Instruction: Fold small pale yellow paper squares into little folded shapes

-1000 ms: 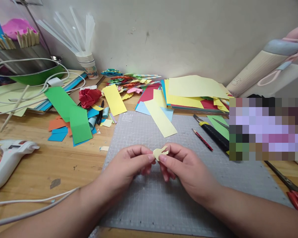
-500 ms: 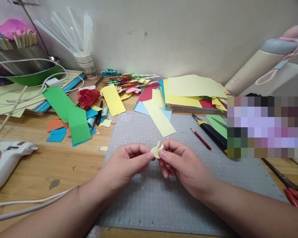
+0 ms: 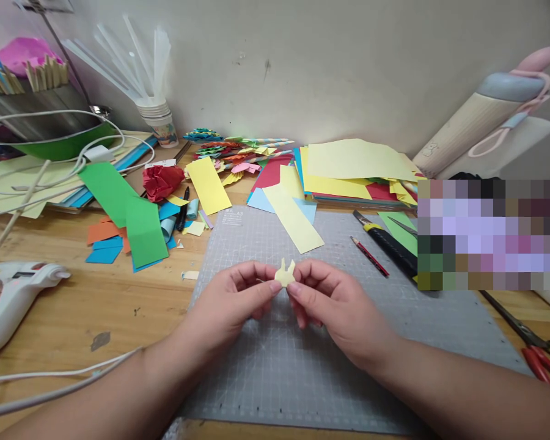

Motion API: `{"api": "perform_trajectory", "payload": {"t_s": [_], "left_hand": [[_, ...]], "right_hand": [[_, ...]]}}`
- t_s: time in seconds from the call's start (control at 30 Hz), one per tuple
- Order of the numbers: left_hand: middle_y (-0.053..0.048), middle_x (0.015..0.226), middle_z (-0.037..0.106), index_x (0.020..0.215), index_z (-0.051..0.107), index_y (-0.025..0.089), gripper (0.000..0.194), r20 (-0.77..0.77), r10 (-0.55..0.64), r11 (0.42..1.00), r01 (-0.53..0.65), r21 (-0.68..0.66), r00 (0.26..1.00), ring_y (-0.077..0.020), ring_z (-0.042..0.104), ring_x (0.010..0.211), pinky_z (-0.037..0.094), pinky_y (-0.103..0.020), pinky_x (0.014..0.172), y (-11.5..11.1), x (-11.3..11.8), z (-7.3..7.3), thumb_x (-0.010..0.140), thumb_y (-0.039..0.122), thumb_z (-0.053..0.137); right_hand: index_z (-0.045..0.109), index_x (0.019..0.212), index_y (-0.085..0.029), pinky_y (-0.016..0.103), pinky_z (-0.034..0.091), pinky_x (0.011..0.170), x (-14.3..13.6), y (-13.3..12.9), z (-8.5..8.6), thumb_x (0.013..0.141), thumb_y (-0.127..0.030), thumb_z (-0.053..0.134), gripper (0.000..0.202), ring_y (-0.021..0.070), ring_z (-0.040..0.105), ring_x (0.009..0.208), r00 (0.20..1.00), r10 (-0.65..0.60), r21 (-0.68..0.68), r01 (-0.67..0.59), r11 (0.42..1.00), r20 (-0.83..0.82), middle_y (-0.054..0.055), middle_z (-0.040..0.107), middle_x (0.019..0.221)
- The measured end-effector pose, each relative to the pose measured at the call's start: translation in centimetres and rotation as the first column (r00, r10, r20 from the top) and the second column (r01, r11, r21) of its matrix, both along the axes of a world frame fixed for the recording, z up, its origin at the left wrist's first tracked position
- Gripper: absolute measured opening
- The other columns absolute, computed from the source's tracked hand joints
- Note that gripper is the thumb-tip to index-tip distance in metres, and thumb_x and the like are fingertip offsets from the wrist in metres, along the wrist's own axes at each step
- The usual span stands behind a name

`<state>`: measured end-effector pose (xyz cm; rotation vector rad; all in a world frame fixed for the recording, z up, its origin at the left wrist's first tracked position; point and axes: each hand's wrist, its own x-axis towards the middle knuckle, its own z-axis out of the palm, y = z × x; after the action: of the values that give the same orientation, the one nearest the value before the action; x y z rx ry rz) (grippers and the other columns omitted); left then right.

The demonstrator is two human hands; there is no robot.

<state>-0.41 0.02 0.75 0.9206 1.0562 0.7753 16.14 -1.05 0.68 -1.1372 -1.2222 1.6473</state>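
Note:
A small pale yellow paper cutout (image 3: 285, 276) with two upright prongs is held above the grey cutting mat (image 3: 275, 379). My left hand (image 3: 241, 293) pinches its left edge between thumb and forefinger. On the other edge, my right hand (image 3: 325, 290) pinches it the same way, its other fingers curled below. Just beyond the hands, a pale yellow paper strip (image 3: 296, 217) lies across a light blue piece (image 3: 306, 209). To the right of my right hand rest a red pencil (image 3: 369, 256) and a black-and-yellow utility knife (image 3: 392, 247).
At left lie a white glue gun (image 3: 21, 293), its cable, and green paper strips (image 3: 142, 229). Against the wall stand stacked paper cups (image 3: 160, 122) holding clear sticks, and a paper stack (image 3: 362, 162). Red-handled scissors (image 3: 538, 360) lie at right, near a leaning bottle (image 3: 481, 116).
The pale yellow cutout has turned flatter toward me, its two prongs now pointing up and apart. Both hands have shifted only slightly and still pinch it.

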Motion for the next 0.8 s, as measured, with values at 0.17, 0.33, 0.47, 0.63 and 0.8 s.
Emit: {"api": "perform_trajectory", "payload": {"t_s": [0.17,0.33,0.47,0.63,0.8], "left_hand": [[0.006,0.054,0.047,0.074,0.06,0.017,0.024,-0.022,-0.026,1.0,0.026,-0.002,0.999,-0.0081,0.037,0.05,0.026,-0.022,0.05,0.18,-0.15,0.1,0.072,0.037,0.072],[0.006,0.051,0.046,0.067,0.057,0.017,0.023,0.135,-0.03,0.997,0.04,-0.073,0.99,-0.0079,0.035,0.049,0.023,-0.022,0.05,0.17,-0.23,0.08,0.074,0.034,0.071],[0.006,0.052,0.046,0.067,0.057,0.017,0.022,0.173,-0.028,0.996,0.042,-0.082,0.984,-0.0079,0.035,0.05,0.023,-0.022,0.05,0.1,-0.17,0.13,0.075,0.032,0.071],[0.006,0.057,0.048,0.072,0.059,0.018,0.02,0.119,-0.051,0.997,0.057,-0.048,0.992,-0.008,0.037,0.052,0.024,-0.023,0.052,0.1,-0.27,0.03,0.075,0.033,0.072],[0.006,0.06,0.051,0.072,0.061,0.018,0.019,0.077,-0.061,0.998,0.06,0.01,0.995,-0.0082,0.039,0.055,0.027,-0.023,0.054,0.19,-0.42,-0.14,0.075,0.033,0.072]], "right_hand": [[0.053,0.073,-0.019,0.022,0.039,0.049,0.06,-0.01,-0.06,0.082,-0.035,0.064,0.021,0.008,0.046,0.05,1.0,0.022,-0.015,-0.021,1.0,0.02,-0.005,0.051,0.058],[0.055,0.085,-0.019,0.021,0.042,0.049,-0.03,0.03,-0.2,0.079,-0.031,0.067,0.018,0.0079,0.049,0.053,0.999,0.011,0.009,-0.011,1.0,-0.042,-0.005,0.054,0.066],[0.055,0.082,-0.02,0.022,0.043,0.048,-0.1,0.07,-0.29,0.077,-0.031,0.069,0.018,0.0084,0.049,0.053,1.0,0.003,0.011,-0.003,1.0,-0.03,-0.005,0.054,0.065],[0.057,0.077,-0.019,0.023,0.043,0.05,-0.1,0.06,-0.07,0.076,-0.037,0.07,0.023,0.0091,0.048,0.052,0.999,0.038,-0.011,-0.038,0.999,0.01,-0.005,0.054,0.061],[0.055,0.075,-0.018,0.022,0.038,0.048,0.03,0.04,-0.13,0.08,-0.037,0.065,0.022,0.0079,0.048,0.048,0.994,0.098,-0.113,-0.102,0.988,-0.04,-0.006,0.054,0.057]]}}
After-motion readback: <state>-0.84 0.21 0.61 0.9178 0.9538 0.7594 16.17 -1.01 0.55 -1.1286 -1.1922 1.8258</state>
